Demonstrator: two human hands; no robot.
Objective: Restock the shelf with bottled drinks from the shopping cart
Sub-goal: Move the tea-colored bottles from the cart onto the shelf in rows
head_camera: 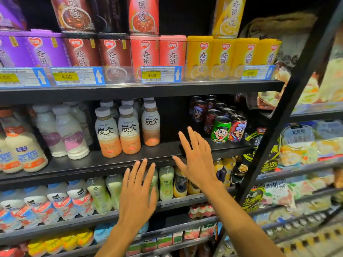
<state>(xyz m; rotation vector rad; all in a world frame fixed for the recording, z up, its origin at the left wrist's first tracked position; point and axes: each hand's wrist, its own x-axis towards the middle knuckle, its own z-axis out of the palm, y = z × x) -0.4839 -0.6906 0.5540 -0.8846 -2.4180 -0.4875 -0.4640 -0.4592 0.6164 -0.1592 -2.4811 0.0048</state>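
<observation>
Black metal shelf [89, 165] at mid-height carries the bottled drinks. The latte bottles [129, 131] stand upright near its centre, three across the front w/ more rows behind. Each has a pale grey cap, a grey-white upper label w/ bold black characters, and a tan-to-orange lower half.

Left of them stand white milky bottles [71, 135] w/ pink and purple labels, then cream bottles [26, 151] w/ blue and orange print. To the right is a cluster of cartoon-face cans [220, 129], one green, the others red or dark.

Both hands are bare, hold nothing, and have straight, spread fingers. The right hand [198, 160] is raised in front of the shelf, between the latte bottles and the cans. The left hand [137, 193] is lower, its fingertips level w/ the shelf's front edge; contact can't be told.

On the shelf above, porridge cups [222, 56] run in bands of purple, brown, red and yellow behind price tags [160, 74] reading 4.00. One shelf down are pale green bottles [100, 195] and blue-capped white ones [59, 201]. A black upright post [289, 112] slants down the right side, w/ blurred packaged food beyond it.
</observation>
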